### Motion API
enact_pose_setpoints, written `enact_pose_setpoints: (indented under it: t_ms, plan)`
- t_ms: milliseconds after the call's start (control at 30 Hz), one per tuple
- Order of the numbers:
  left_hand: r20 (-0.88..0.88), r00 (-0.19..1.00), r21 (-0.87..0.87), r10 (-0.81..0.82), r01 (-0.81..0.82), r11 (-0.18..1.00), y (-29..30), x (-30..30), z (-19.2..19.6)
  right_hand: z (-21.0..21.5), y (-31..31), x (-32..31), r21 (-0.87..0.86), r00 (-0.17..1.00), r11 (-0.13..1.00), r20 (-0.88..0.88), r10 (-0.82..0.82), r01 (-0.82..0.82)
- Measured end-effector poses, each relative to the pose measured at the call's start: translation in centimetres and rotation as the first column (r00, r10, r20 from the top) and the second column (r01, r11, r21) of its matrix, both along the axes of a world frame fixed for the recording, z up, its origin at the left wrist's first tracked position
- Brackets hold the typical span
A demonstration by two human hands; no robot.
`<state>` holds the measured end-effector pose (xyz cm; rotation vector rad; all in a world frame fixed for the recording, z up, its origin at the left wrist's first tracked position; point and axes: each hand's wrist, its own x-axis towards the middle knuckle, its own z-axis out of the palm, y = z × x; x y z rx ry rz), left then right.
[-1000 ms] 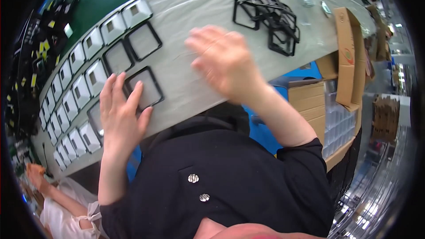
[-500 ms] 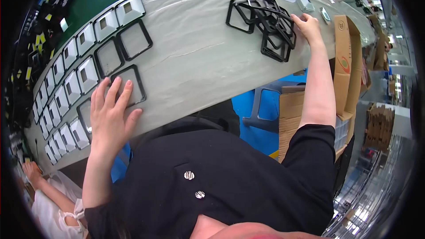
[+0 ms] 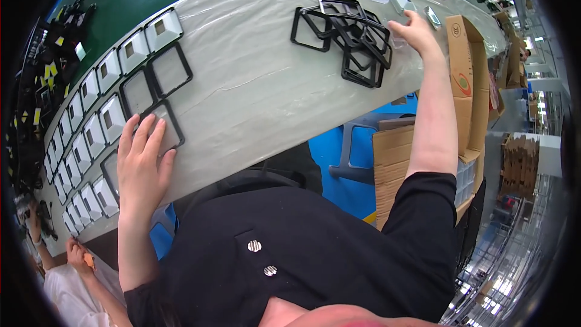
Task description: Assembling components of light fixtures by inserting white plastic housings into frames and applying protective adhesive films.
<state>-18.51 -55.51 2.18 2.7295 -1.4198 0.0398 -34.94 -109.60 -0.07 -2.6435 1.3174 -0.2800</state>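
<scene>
From the head view, you have many white squares in rows on the table, out past your left hand. Three black frames sit by them. The nearest frame lies under your left fingertips. That part looks done, I think. A pile of frames waits just beside your right hand, toward your left, so there looks to be more to lay out.

Your left hand lies flat and open, fingers spread, pressing on the frame. Your left arm is bent close to your body.

Your right arm is stretched far out. That hand is at the pile's edge, fingers curled down. I cannot tell if it grips anything. Small clear bits lie just past it.
</scene>
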Motion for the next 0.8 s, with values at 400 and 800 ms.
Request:
enact_pose_setpoints:
  t_ms: [400, 800]
  plan:
    - [-0.06, 0.998, -0.074, -0.007, 0.002, 0.997, 0.4, 0.1, -0.5, 1.7, -2.4, -1.6, 0.598, 0.834, 0.799, 0.473, -0.283, -0.068]
    - [-0.045, 0.998, -0.197, -0.037, 0.028, 0.98, 1.0, -0.7, 0.1, 7.5, 9.2, 6.1, 0.681, 0.876, 0.603, 0.12, 0.468, -0.415]
